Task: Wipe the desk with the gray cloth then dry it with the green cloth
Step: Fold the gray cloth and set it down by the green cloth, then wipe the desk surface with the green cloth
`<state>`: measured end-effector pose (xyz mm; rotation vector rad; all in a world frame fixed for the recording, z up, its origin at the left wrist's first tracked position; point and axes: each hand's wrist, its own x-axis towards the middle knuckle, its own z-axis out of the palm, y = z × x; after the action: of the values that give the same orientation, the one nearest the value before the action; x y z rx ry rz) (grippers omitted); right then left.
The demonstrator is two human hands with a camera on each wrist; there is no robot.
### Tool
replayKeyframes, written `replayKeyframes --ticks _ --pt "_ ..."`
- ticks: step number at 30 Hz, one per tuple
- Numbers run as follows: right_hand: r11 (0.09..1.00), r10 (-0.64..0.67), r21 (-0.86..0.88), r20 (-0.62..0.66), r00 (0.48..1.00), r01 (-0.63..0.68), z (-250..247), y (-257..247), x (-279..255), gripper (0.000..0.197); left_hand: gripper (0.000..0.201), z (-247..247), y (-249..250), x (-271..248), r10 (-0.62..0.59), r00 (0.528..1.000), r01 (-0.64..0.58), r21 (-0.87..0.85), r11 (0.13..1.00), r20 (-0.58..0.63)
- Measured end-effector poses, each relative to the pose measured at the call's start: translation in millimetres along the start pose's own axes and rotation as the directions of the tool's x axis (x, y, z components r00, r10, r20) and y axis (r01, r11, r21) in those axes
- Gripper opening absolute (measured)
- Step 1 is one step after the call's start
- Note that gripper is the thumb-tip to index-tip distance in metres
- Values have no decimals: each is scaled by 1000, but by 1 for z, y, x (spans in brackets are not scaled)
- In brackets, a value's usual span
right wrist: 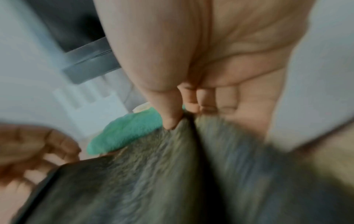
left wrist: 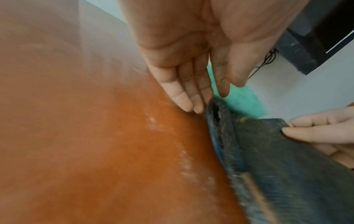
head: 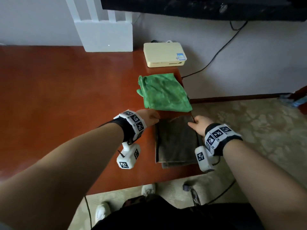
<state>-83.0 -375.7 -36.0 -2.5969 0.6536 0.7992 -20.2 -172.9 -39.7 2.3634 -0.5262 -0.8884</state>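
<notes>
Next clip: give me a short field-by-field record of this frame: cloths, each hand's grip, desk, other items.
gray cloth: folded, lying at the desk's right edge, near side
green cloth: crumpled, on the desk just beyond the gray cloth, untouched
left hand: at the gray cloth's far left corner; fingers straight, no grip evident
right hand: pinches the gray cloth's far right corner, thumb on top
desk: reddish-brown, glossy
other items: cream box and white device at the back by the wall
</notes>
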Motion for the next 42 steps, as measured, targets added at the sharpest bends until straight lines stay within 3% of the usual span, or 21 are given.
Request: replayKeyframes --ticks 3,6,9,13,16,21,27,33,35,38,40,42 --pt "993 -12 -117 -152 988 -6 -22 -6 13 44 27 -15 -24 4 -43 991 47 27 999 -125" --pt "986 -131 -138 -299 945 93 -44 -26 34 55 37 -36 -63 0 -224 931 250 57 967 -289" --pt "977 -191 -133 -233 954 164 -49 -62 59 71 59 -47 -101 -23 -392 842 452 88 888 -370" --pt "970 -146 -195 3 989 144 -28 -102 85 93 82 -41 -142 -53 -523 799 583 170 794 -297" --pt "940 -169 -298 15 986 165 -17 -122 90 89 85 -31 -156 -57 -496 826 558 259 789 -267" --pt "899 -315 -323 -3 949 297 5 -164 88 74 85 -29 -161 -55 -488 838 543 281 791 -243" --pt "872 -377 -336 2 926 356 30 -200 61 62 86 -28 -164 -57 -448 860 504 269 821 -244" --pt "742 -446 -447 226 866 499 59 -186 -1 64 86 -39 -174 -79 -318 925 365 260 894 -208" --pt "787 -420 -425 161 893 447 55 -191 -2 64 87 -42 -190 -99 -320 928 366 307 879 -191" --pt "929 -265 -291 -89 960 230 56 -202 5 60 88 -40 -216 -135 -418 888 459 306 834 -193" --pt "953 -192 -259 -110 975 159 70 -206 -2 57 88 -37 -226 -151 -421 890 457 338 823 -178" --pt "940 -232 -277 -94 968 199 92 -206 -25 55 88 -31 -228 -156 -397 903 430 373 822 -166"
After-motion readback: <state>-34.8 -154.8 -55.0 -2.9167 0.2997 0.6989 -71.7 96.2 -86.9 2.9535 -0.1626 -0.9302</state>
